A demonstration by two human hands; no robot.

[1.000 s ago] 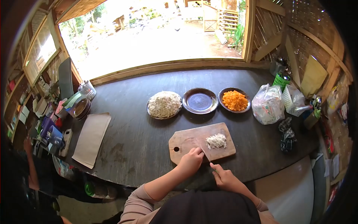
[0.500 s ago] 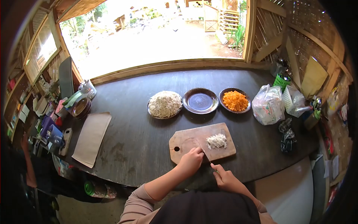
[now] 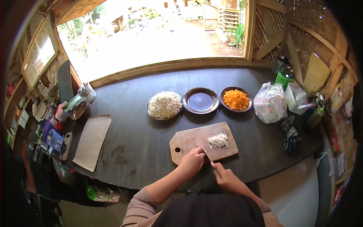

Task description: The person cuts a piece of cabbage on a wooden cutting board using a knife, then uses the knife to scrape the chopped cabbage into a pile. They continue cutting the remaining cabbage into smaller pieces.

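My right hand (image 3: 227,178) is closed round the handle of a knife (image 3: 208,156), whose thin blade slants up and left across the wooden cutting board (image 3: 185,140). Close against the blade's left side, my left hand (image 3: 191,162) is closed with its fingers bunched at the board's near edge. What those fingers press on is hidden. A small heap of pale shredded vegetable (image 3: 218,141) lies on the board, right of the blade.
Behind the board stand a plate of pale shreds (image 3: 165,104), a dark plate (image 3: 200,100) and a plate of chopped orange pieces (image 3: 236,99). A plastic bag (image 3: 270,103) sits to the right, brown paper (image 3: 92,142) to the left. Part of another person (image 3: 30,170) shows far left.
The whole view has shifted slightly, so the board and plates appear a little further left. Both hands keep nearly the same place at the board, the knife still in the right one.
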